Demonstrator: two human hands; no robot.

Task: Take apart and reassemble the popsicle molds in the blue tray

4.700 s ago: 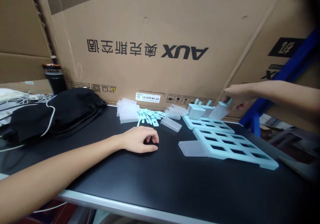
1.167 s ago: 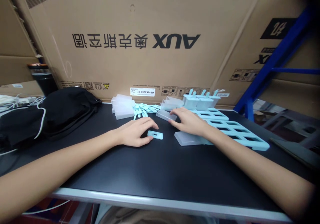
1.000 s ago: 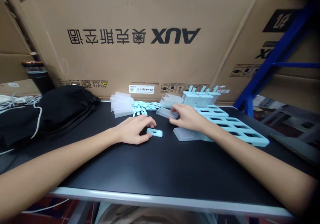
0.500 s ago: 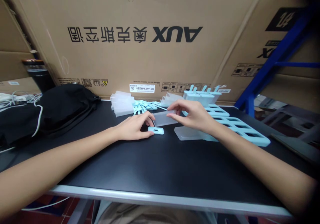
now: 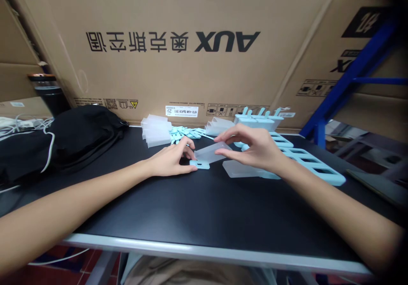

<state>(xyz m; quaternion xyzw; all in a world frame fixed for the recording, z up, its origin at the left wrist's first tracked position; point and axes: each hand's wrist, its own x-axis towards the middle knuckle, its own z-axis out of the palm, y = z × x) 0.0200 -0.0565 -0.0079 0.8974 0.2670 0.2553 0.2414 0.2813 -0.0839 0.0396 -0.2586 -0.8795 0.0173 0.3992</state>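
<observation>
My right hand [image 5: 247, 147] pinches a translucent popsicle mould [image 5: 209, 152] by its far right end, thumb below and fingers above. The mould slants down to the left, its open end close to my left fingertips. My left hand [image 5: 175, 157] is closed on a small light-blue popsicle lid [image 5: 200, 165] with a slot in its face, thumb along the near edge. Mould and lid lie close together; whether they touch I cannot tell. Under my right wrist another translucent mould [image 5: 240, 169] with a light-blue end lies on the table.
Behind my hands are stacked translucent moulds [image 5: 156, 130], a heap of light-blue sticks [image 5: 185, 133] and more moulds [image 5: 218, 125]. Light-blue racks [image 5: 330, 176] and upright capped moulds [image 5: 256, 119] stand right. A black bag [image 5: 84, 136] lies left; a cardboard box [image 5: 172, 77] rises behind.
The mould in my right hand has tilted, its right end raised and moved slightly right. Its left end has come nearer the lid. My left hand keeps the lid in nearly the same place.
</observation>
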